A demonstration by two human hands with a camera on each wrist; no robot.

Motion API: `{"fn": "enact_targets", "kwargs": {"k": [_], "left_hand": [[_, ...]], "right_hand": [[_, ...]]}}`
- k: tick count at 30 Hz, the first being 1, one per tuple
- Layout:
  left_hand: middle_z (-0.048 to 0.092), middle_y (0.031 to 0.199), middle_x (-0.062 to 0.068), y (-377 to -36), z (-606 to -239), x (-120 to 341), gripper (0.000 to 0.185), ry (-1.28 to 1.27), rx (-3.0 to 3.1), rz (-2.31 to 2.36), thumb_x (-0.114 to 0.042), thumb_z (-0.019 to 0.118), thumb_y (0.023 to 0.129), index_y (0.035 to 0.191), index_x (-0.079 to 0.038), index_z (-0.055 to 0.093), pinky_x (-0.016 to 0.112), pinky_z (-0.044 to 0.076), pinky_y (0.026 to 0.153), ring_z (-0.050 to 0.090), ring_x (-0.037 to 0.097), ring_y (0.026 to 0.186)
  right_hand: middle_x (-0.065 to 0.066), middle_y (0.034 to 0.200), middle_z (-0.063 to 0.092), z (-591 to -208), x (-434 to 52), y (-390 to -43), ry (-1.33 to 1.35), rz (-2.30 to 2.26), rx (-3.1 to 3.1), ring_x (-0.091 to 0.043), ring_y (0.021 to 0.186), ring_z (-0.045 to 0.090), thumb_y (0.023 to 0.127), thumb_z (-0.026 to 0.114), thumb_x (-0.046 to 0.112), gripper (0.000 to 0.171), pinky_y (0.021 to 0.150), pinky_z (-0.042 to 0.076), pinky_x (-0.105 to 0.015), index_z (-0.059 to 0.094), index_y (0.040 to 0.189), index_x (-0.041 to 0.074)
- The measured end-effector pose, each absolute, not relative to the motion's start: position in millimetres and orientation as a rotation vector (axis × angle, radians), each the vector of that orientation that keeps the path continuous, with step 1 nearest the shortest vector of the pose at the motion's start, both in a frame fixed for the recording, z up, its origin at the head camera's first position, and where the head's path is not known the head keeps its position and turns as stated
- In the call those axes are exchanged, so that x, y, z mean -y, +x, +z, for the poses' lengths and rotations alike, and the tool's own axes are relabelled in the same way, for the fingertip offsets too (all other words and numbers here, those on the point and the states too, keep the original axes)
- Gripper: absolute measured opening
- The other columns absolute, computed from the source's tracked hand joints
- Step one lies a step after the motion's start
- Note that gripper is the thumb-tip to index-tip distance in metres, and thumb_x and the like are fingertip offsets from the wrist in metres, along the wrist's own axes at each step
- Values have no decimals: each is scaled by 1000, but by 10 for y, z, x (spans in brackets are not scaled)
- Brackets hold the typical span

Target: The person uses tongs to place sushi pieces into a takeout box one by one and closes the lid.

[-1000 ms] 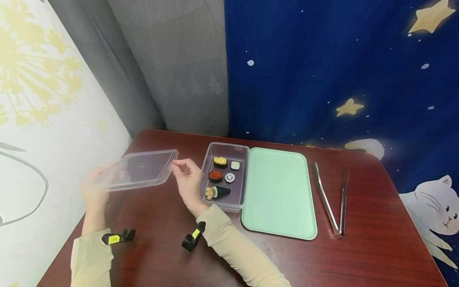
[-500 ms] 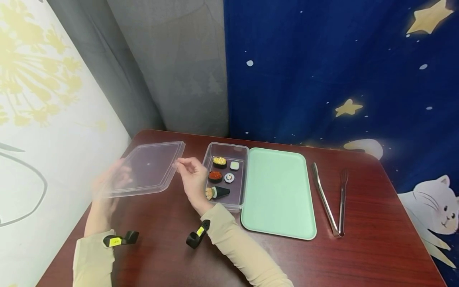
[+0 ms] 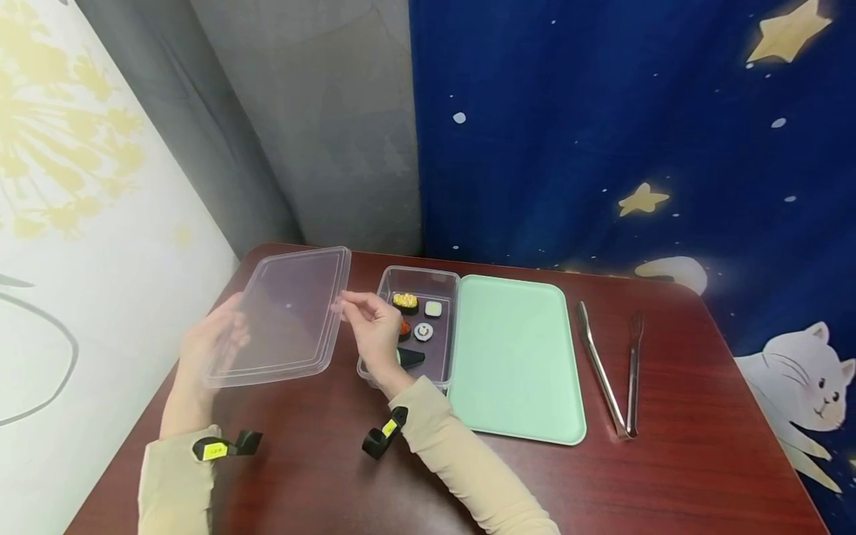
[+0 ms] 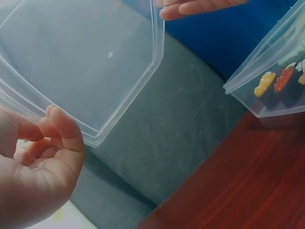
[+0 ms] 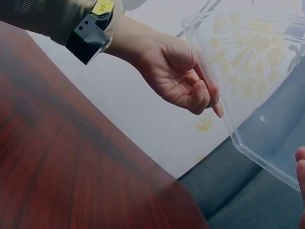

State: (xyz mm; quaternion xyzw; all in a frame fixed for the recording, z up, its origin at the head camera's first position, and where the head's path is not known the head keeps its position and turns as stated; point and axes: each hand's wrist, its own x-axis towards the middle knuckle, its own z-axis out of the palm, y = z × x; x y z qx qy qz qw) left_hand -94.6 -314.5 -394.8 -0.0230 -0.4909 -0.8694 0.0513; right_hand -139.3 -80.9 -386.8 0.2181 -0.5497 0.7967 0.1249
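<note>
A lid (image 3: pixel 287 316) is held above the left part of a table (image 3: pixel 702 446), between a left hand (image 3: pixel 210 345) and a right hand (image 3: pixel 374 334). Right of it sits an open container (image 3: pixel 441 282) with sushi pieces (image 3: pixel 423 331) inside. A tray (image 3: pixel 515 357) touches its right side. Tongs (image 3: pixel 611 371) lie further right.
</note>
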Motion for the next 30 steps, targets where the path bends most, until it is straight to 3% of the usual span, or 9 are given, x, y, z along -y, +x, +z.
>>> {"fn": "enact_targets", "kwargs": {"k": [5, 9, 11, 14, 17, 21, 24, 30], "left_hand": [[61, 78, 2, -1018, -3929, 3033, 50, -102, 1426, -2668, 1, 32, 100, 143, 11, 8, 17, 51, 57, 56, 8, 66], [58, 80, 2, -1087, -3897, 2896, 59, -115, 1375, -2689, 2, 30, 100, 142, 14, -10, 16, 49, 54, 53, 7, 64], [58, 79, 2, -1119, -3880, 2814, 59, -86, 1366, -2697, 2, 31, 99, 142, 13, -9, 16, 48, 53, 52, 7, 63], [58, 75, 2, -1175, -3851, 2706, 51, -19, 1381, -2705, 5, 35, 98, 143, 12, 12, 17, 49, 51, 53, 7, 60], [57, 74, 3, -1272, -3830, 2627, 37, 16, 1446, -2686, 7, 40, 96, 133, 9, 38, 19, 49, 50, 52, 8, 58], [56, 81, 1, -1354, -3874, 2523, 39, 83, 1660, -2584, 3, 46, 95, 134, 7, 42, 18, 49, 52, 51, 8, 60], [54, 92, 0, -1380, -3937, 2417, 47, 141, 1838, -2461, -2, 47, 96, 139, 9, 34, 16, 49, 55, 50, 5, 61], [53, 111, 3, -1501, -3998, 2169, 34, 131, 1905, -2384, -4, 50, 95, 122, 17, 48, 15, 47, 55, 50, 4, 61]], "right_hand": [[-35, 90, 63, -3934, 713, -1446, 621, 2326, 1610, -45, 77, 65, 85, 58, -13, 17, 70, 56, -43, 61, 100, -20], [-36, 85, 63, -4009, 653, -1503, 508, 2418, 1585, -22, 69, 70, 86, 59, -10, 20, 65, 58, -31, 62, 104, -19], [-37, 81, 62, -4010, 608, -1509, 456, 2443, 1573, -11, 63, 67, 87, 60, -7, 21, 61, 58, -25, 62, 104, -18], [-31, 72, 62, -3991, 523, -1506, 392, 2454, 1562, -5, 56, 62, 87, 61, -4, 21, 56, 55, -20, 63, 103, -17], [-18, 67, 63, -3987, 415, -1515, 345, 2438, 1562, -5, 52, 58, 86, 63, -3, 21, 52, 53, -18, 65, 102, -16], [-9, 68, 65, -3991, 253, -1541, 324, 2412, 1570, -5, 52, 57, 85, 63, -4, 22, 50, 51, -17, 63, 103, -16], [-15, 70, 64, -4010, 128, -1566, 309, 2390, 1593, -6, 52, 56, 86, 62, -5, 22, 50, 50, -16, 61, 104, -17], [-36, 75, 57, -4079, -116, -1610, 273, 2325, 1626, -6, 54, 56, 87, 60, -5, 22, 52, 49, -16, 60, 104, -19]]}}
